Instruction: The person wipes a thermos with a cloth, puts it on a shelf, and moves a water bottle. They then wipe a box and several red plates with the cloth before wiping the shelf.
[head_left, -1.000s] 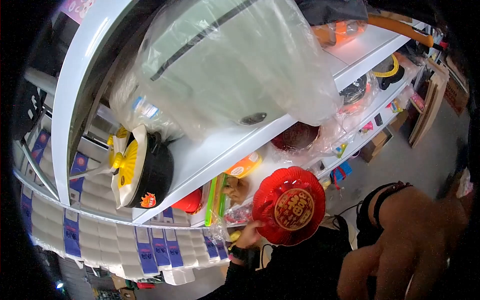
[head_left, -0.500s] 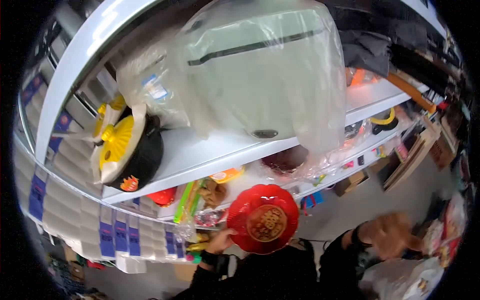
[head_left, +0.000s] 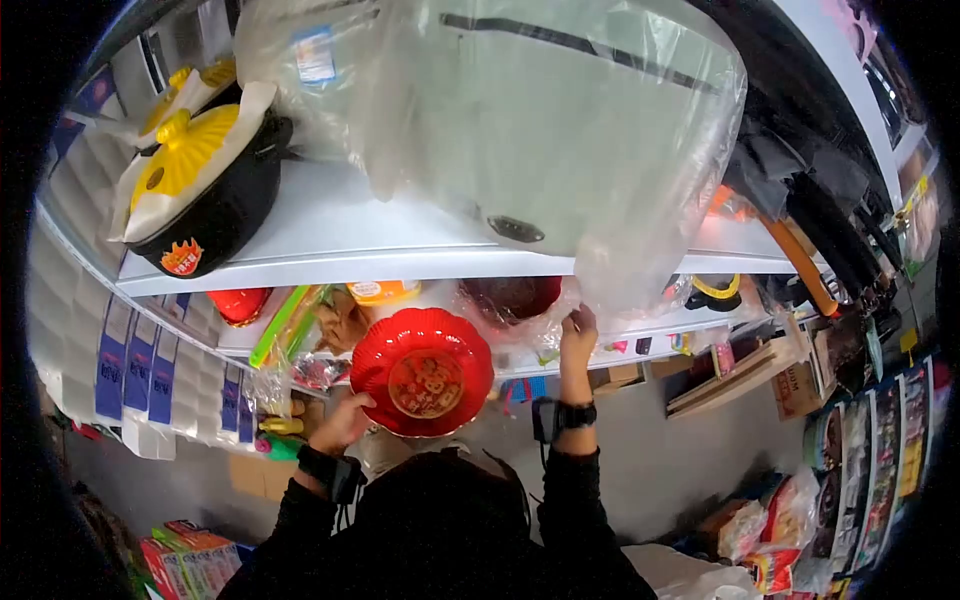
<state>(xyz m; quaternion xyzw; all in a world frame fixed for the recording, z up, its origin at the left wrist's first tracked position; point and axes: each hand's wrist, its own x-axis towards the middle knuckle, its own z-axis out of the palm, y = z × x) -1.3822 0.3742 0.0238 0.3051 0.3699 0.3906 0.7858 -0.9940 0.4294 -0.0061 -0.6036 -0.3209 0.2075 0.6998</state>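
My left hand [head_left: 342, 424] grips the lower left rim of a red scalloped bowl [head_left: 470, 350], which has a patterned gold-and-red round centre. The bowl is held in front of the lower shelf, tipped so that its inside faces me. My right hand [head_left: 577, 340] is raised to the lower shelf's edge, its fingers closed at a clear plastic bag [head_left: 562, 312]. Inside or behind that plastic lies a dark red bowl [head_left: 515, 298], partly covered by it. The fingertips of my right hand are partly lost against the plastic.
On the upper white shelf [head_left: 350, 225] stand a black pot with a yellow lid [head_left: 215, 190] and a large pale green plastic-wrapped case [head_left: 560, 130]. Wrapped white packs [head_left: 165, 375] line the left. Wooden boards [head_left: 745, 375] lean at right, and plastic-bagged goods [head_left: 775, 520] sit lower right.
My right hand has come from out at the far right to the plastic at the lower shelf. The view has shifted, and the red bowl stays in my left hand.
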